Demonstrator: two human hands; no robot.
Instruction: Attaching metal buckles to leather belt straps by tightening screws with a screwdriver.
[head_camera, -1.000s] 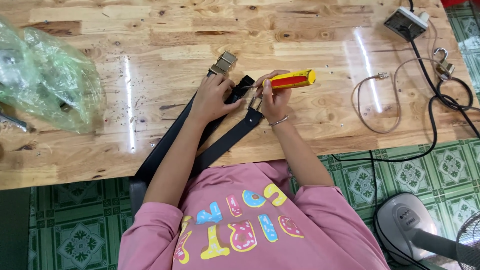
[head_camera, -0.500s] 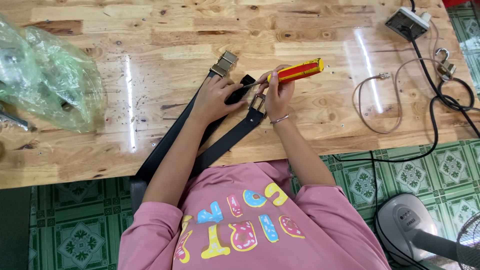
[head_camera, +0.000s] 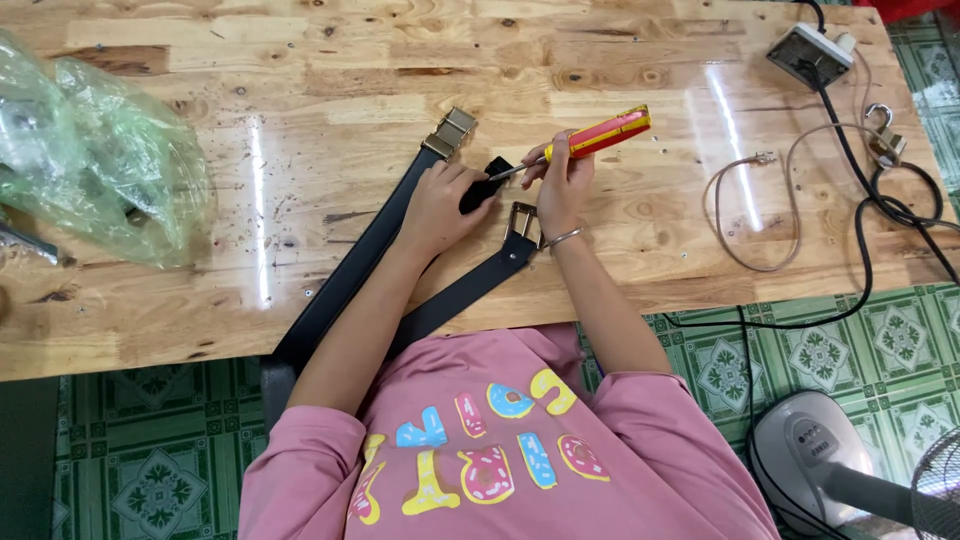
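Note:
My right hand grips a screwdriver with a red and yellow handle; its metal tip points left at a black belt end. My left hand presses that black piece down on the wooden table. Two black belts lie side by side under my arms. One carries a brass-coloured buckle beyond my left hand. The other ends in a silver frame buckle just below my right hand. Both straps run down over the table's near edge.
A crumpled green plastic bag lies at the table's left. A power strip, black cables and a thin beige cord occupy the right. A grey fan base stands on the green tiled floor.
The screwdriver handle has swung upward and to the right, its tip staying at the black belt end. My left hand keeps its place on the belt.

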